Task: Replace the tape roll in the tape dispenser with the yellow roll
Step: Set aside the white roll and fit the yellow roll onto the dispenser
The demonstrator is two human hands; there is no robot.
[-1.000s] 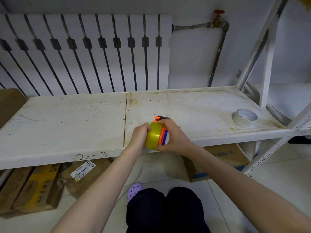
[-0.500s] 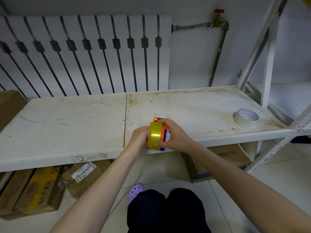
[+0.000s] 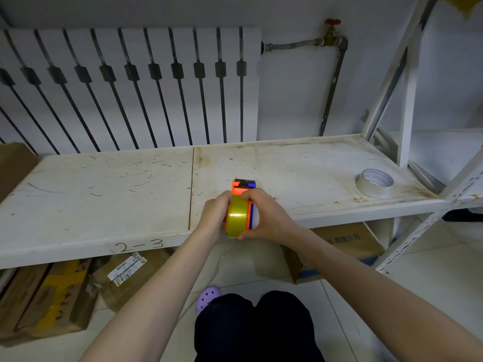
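The yellow tape roll [image 3: 236, 215] stands on edge inside the orange and blue tape dispenser [image 3: 241, 186], above the front edge of the white shelf [image 3: 104, 194]. My left hand [image 3: 213, 214] presses against the roll's left side. My right hand [image 3: 266, 215] wraps the dispenser's right side, thumb over the top of the roll. The dispenser's orange head with its black blade part pokes out beyond my fingers. A pale white tape roll [image 3: 374, 183] lies flat at the shelf's right end.
A white radiator [image 3: 130, 87] and a pipe with a red valve [image 3: 332, 22] stand behind the shelf. Slanted shelf uprights [image 3: 407, 82] rise at the right. Cardboard boxes [image 3: 52, 296] sit on the floor under the shelf. My knees and a purple shoe [image 3: 207, 296] are below.
The roll has turned from tilted leftward to upright and in line with the dispenser, and both hands have closed in tighter. The dispenser's head now shows more beyond my fingers.
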